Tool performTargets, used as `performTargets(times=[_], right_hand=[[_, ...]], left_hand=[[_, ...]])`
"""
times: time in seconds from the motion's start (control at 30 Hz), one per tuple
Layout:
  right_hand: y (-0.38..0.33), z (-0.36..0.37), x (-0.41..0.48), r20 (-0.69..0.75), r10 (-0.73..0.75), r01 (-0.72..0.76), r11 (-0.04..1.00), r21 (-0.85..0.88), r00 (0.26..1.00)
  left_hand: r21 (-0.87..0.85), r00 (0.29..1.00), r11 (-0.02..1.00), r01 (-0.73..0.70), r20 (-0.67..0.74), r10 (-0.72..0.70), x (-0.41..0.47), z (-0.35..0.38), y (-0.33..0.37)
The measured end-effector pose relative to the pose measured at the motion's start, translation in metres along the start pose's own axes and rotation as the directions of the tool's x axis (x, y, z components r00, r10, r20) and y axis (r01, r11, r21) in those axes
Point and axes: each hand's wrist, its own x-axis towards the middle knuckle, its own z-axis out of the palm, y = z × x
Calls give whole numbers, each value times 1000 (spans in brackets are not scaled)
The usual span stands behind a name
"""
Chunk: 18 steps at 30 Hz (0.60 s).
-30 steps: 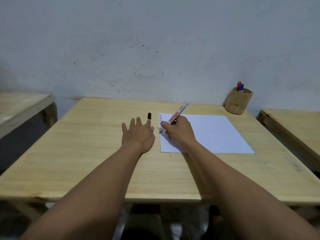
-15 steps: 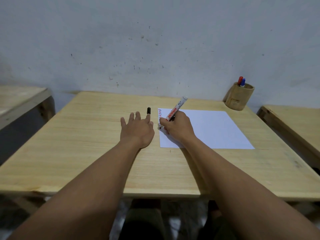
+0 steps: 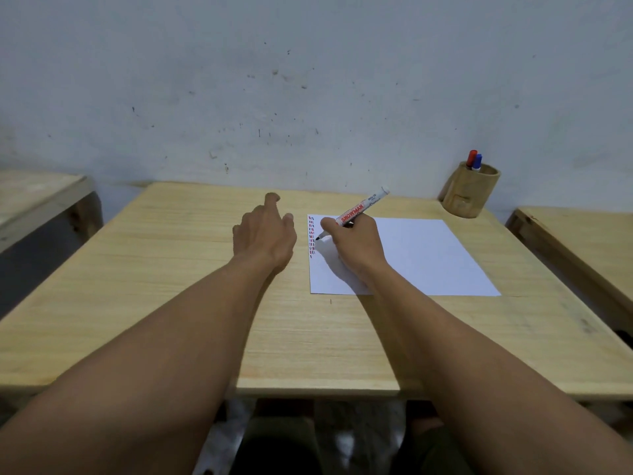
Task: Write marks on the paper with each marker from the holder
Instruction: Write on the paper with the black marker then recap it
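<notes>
A white sheet of paper (image 3: 428, 255) lies on the wooden table (image 3: 164, 275), with a column of short red, blue and black dashes (image 3: 311, 236) down its left edge. My right hand (image 3: 356, 245) rests on the sheet, shut on a white uncapped marker (image 3: 359, 209) with red lettering. Its black tip is beside the dashes. My left hand (image 3: 263, 234) is raised just left of the paper, fingers curled forward, thumb near the sheet's top left corner. The black cap is hidden behind this hand. A wooden holder (image 3: 471, 193) at the back right holds a red-capped marker (image 3: 472, 156) and a blue-capped marker (image 3: 477, 161).
A grey wall (image 3: 308, 80) rises right behind the table. Separate wooden tables stand at the left (image 3: 34, 197) and at the right (image 3: 582, 245), each across a narrow gap. My knees show below the table's front edge.
My left hand has lifted off the table and moved forward and right, covering the black cap that lay beside the paper. The right hand has stayed by the dashes, marker still in it.
</notes>
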Motion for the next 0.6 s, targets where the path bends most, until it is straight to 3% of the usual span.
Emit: performTargets(times=[0.13,0.3,0.4,0.5,0.6], right_hand=[[-7,-7,6,-6,51,-50,984,173,999],[-25,-19,6,22,85,-87,937,338,996],[-33,-27,7,10,90,-88,921,378,996],[-37,-33,8,-50,94,-66,910,409,994],[-41,-40,11,-103,115,-51,873,485,988]], left_hand=[[16,992,997,-79,103,77,15,-3,5],[-102,997,994,-26,73,34,18,-4,7],[-281,1000,960,16,22,-11,16,-11,22],[-540,992,835,104,0,-123,15,-19,42],[-618,990,774,139,58,-132,17,-24,52]])
